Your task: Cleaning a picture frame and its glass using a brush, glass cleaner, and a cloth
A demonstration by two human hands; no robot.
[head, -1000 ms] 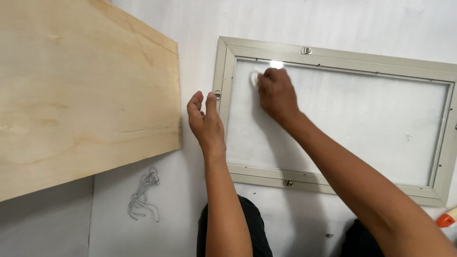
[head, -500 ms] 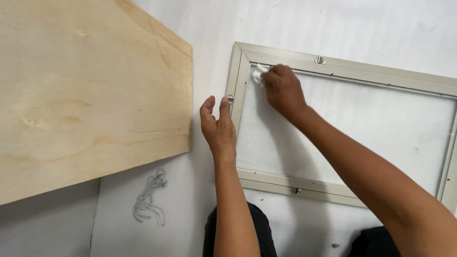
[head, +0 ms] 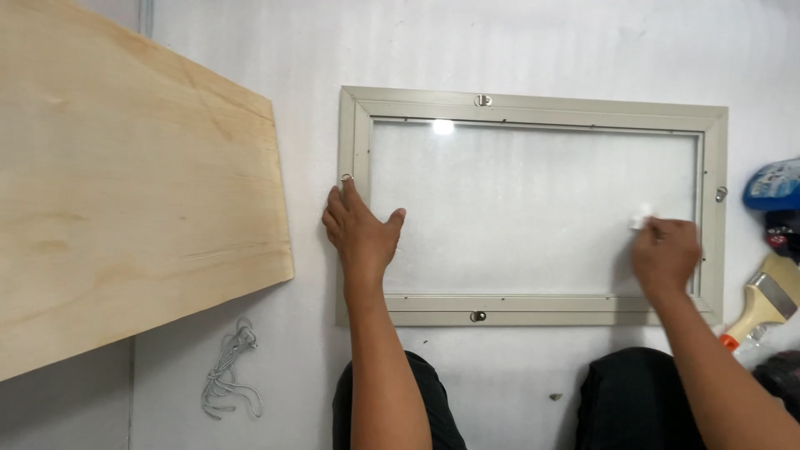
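A pale grey-beige picture frame [head: 533,102] lies face down on a white surface, its glass pane [head: 525,204] showing inside it. My left hand [head: 360,233] rests flat on the frame's left rail, fingers spread, thumb on the glass. My right hand [head: 667,254] is over the right part of the glass, fingers closed on a small white wad of cloth [head: 637,222] pressed to the pane.
A large plywood sheet [head: 125,200] lies to the left of the frame. A coil of grey cord [head: 227,379] sits below it. At the right edge are a paintbrush [head: 762,304] and a blue packet [head: 775,183]. My knees [head: 642,392] are at the bottom.
My right hand has slid with the white wad from the glass's upper left corner across to its right side. The view has shifted, showing the whole frame. My left hand stays on the left rail.
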